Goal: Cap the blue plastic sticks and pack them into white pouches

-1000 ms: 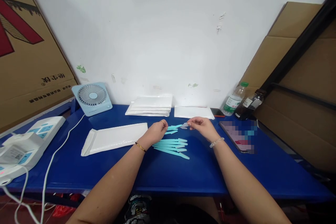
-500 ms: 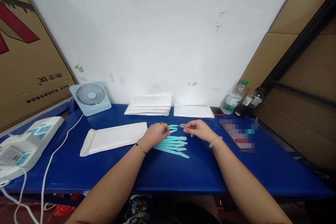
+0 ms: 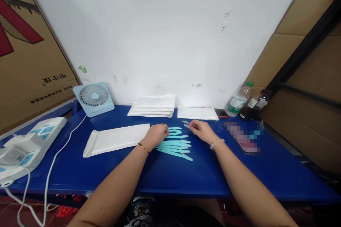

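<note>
Several turquoise eyebrow razors (image 3: 173, 147) lie fanned out on the blue table, their blade ends pointing right. My left hand (image 3: 156, 135) is closed over the handles of the upper razors (image 3: 174, 133), which stick out to the right of its fingers. The fingertips are partly hidden. To the right, my right hand (image 3: 201, 130) pinches small clear blade caps (image 3: 185, 124) between thumb and fingers, with their tips pointing left toward the razors. A gap separates the caps from the razor ends.
A white padded mailer (image 3: 117, 138) lies left of my left hand. Stacked mailers (image 3: 151, 107) and another mailer (image 3: 197, 113) rest by the wall. A fan (image 3: 94, 98) and power strip (image 3: 39, 145) are left; bottles (image 3: 241, 101) and a blurred phone (image 3: 241, 138) are right.
The caps in my right hand have spread apart and show more clearly. My left hand has shifted slightly left, and more of the upper razors shows beside it.
</note>
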`<state>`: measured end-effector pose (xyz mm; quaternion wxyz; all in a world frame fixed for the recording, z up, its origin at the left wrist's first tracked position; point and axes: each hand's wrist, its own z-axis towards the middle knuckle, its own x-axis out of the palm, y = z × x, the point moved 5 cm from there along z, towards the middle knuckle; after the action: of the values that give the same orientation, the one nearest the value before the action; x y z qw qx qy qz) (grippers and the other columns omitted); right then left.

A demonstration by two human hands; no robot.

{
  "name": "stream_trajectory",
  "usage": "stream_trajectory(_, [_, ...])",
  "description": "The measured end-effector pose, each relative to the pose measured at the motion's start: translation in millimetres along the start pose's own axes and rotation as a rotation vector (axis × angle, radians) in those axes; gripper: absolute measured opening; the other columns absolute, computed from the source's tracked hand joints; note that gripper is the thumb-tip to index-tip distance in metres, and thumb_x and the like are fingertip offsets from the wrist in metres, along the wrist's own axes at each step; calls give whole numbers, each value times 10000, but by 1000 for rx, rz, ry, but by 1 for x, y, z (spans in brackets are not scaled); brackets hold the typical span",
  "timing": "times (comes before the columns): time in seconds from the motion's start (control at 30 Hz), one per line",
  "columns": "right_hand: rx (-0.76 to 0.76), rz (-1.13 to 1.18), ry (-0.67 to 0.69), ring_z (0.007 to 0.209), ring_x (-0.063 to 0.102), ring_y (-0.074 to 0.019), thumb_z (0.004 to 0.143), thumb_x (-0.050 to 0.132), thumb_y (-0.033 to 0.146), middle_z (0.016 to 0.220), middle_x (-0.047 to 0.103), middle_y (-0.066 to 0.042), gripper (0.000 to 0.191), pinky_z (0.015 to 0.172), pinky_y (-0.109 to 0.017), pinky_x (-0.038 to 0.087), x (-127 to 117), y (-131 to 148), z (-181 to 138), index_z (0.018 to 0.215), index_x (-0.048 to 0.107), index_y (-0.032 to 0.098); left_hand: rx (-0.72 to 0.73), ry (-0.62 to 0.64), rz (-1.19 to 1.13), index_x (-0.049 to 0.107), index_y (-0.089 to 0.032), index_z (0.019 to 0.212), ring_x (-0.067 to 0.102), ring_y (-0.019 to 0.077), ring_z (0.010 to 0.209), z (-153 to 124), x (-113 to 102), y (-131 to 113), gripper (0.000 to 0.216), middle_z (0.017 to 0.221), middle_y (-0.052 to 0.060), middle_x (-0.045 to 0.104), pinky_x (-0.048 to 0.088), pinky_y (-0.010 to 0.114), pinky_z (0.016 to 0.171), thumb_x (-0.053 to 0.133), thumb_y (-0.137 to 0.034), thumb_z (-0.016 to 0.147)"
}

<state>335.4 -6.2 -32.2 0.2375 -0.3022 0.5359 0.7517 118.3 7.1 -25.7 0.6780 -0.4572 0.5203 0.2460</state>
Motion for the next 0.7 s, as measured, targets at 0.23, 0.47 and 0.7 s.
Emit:
stream_trajectory(0.23, [67, 251, -64, 576, 546, -141, 778, 600, 419, 695, 657, -45, 289, 546, -254, 433, -11, 1, -2, 871, 685, 159, -10, -22, -173, 544, -215, 897, 579, 147, 682, -1, -1, 1, 134, 797, 7, 654, 364, 231, 566, 427, -277, 877])
stream_trajectory(0.47, [35, 271, -24, 583, 559, -147, 771, 612, 432, 712, 674, -48, 303, 550, -261, 443, -3, 7, -3, 894, 701, 170, -8, -22, -126, 547, -211, 901, 588, 152, 690, -3, -4, -5, 136, 801, 11, 652, 366, 232, 567, 444, -297, 877])
stream_trajectory(0.7, [49, 268, -59, 569, 548, -145, 767, 618, 411, 713, 666, -49, 268, 542, -259, 431, -7, 7, -3, 847, 696, 167, 24, -51, -123, 547, -224, 900, 593, 161, 703, -1, -5, -1, 133, 795, 8, 654, 373, 234, 590, 436, -293, 878])
